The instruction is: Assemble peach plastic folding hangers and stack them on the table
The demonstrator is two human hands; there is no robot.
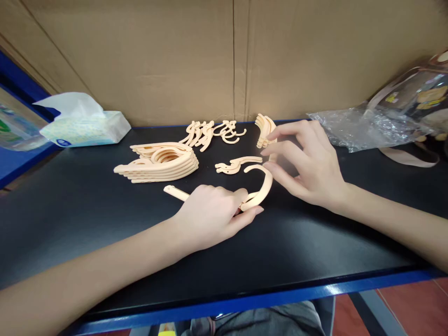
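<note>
My left hand (pixel 217 214) is closed around a cream plastic clothes hanger piece, low over the table. A curved hook (pixel 265 189) sticks out to the right of its fingers, and a straight end (pixel 176 192) shows on the left. To the right, my right hand (pixel 308 163) has its fingers apart, just above the hook. Its fingertips overlap a cream strip (pixel 272 157) beside a small stack of curved hanger arms (pixel 265 128); contact is unclear. Between the hands and that stack lie loose hanger pieces (pixel 234 165).
A stack of cream hanger parts (pixel 157 163) sits left on the black table (pixel 280 256). Several hooks (pixel 229 130) and arms (pixel 199 133) lie at the back. A tissue pack (pixel 87 128) stands far left. Clear plastic wrap (pixel 357 126) and a bag (pixel 423 100) are at right. Cardboard (pixel 175 60) rises behind.
</note>
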